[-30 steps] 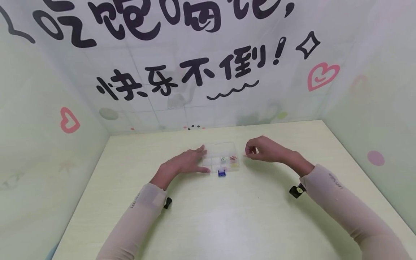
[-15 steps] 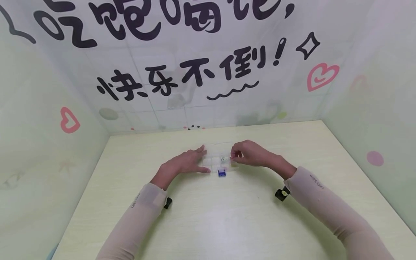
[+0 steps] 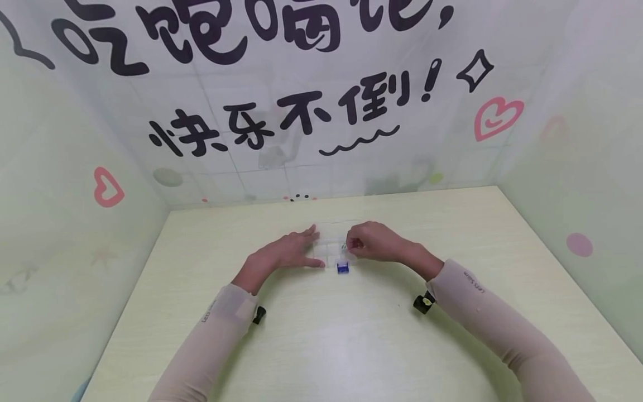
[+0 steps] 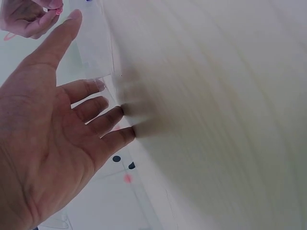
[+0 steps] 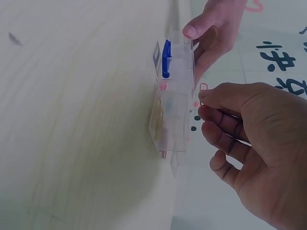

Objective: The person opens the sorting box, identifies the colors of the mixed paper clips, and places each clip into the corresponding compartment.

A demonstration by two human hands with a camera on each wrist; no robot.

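Note:
A clear plastic compartment box lies on the table, its transparent lid folded back. A blue latch marks its front side. My left hand rests at the box's left end, fingers spread and nearly straight, thumb at the front corner; in the left wrist view its fingertips touch the tabletop. Over the box's right compartments, my right hand pinches a red paper clip between thumb and forefinger. The right wrist view puts this clip just above the box. A green clip shows partly beside the right fingers.
The pale wooden table spreads in front of the box. Printed wall sheeting closes off the back and both sides. Dark wrist cameras hang under the sleeves.
From right of the box, my right hand has moved left with the red paper clip and is now over the compartments, covering the right ones. My left hand has stayed still.

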